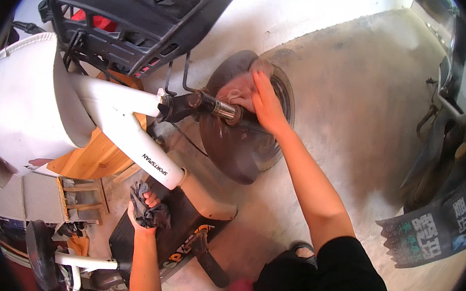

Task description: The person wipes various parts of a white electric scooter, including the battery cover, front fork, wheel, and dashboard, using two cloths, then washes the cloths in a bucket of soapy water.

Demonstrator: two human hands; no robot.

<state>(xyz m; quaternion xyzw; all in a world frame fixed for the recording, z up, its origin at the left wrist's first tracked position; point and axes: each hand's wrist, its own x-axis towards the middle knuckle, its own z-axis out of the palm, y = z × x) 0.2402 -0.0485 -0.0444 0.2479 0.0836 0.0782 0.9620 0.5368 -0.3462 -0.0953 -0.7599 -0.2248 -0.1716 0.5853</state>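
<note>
My left hand [142, 213] is closed around a crumpled dark grey cloth [156, 217], above the black battery-box side of an electric bike's body [171, 231]. With its fingers stretched out, my right hand [267, 105] presses a pinkish cloth [238, 90] against the dark front mudguard [229, 145], beside the fork's shock absorber [225, 110]. Motion blurs the cloth's upper end. The mudguard partly hides the front wheel [289, 96]. A white frame tube [134, 137] bearing lettering runs from the fork down to the body.
A black plastic basket [116, 6] with red things inside stands over the front. The white front shield [24, 102] and a wooden stool [87, 153] are at left. A black saddle [38, 253] lies lower left. Another vehicle with a printed mud flap [433, 229] stands at right.
</note>
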